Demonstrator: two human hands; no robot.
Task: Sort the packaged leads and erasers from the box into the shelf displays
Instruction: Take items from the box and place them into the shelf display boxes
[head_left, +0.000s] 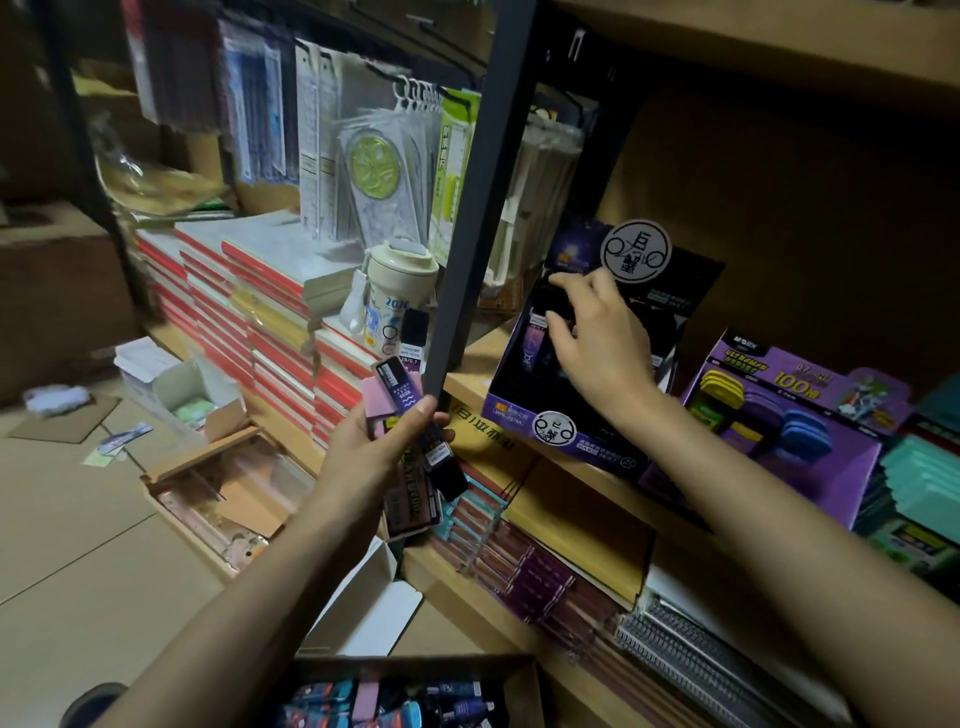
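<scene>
Now, left grip (384, 441): closed round a fan of packs, a pink eraser (375, 402) in front and dark lead packs (441, 460) behind, held up just before the black post (478, 208) and above the box.
Right grip (597, 338): reached into the lead display, with fingers and thumb curled over dark packs there. It is too dim to tell whether it pinches one.
Lead display (514, 410): purple-and-black carton on the shelf (470, 387), just right of the post.
Eraser display (831, 467): purple carton beside the lead display, farther right, with yellow, purple and blue erasers in rows.
Box (415, 664): open cardboard at the bottom edge, below the left forearm, with mixed blue, pink and dark packs inside.
Under the shelf: stacked flat packets and spiral-bound pads.
Left of post: a cup (400, 291) on stacks of red-edged notebooks (260, 312), with hanging packets behind.
Floor (78, 519): flattened cardboard, open cartons and a few scraps.
</scene>
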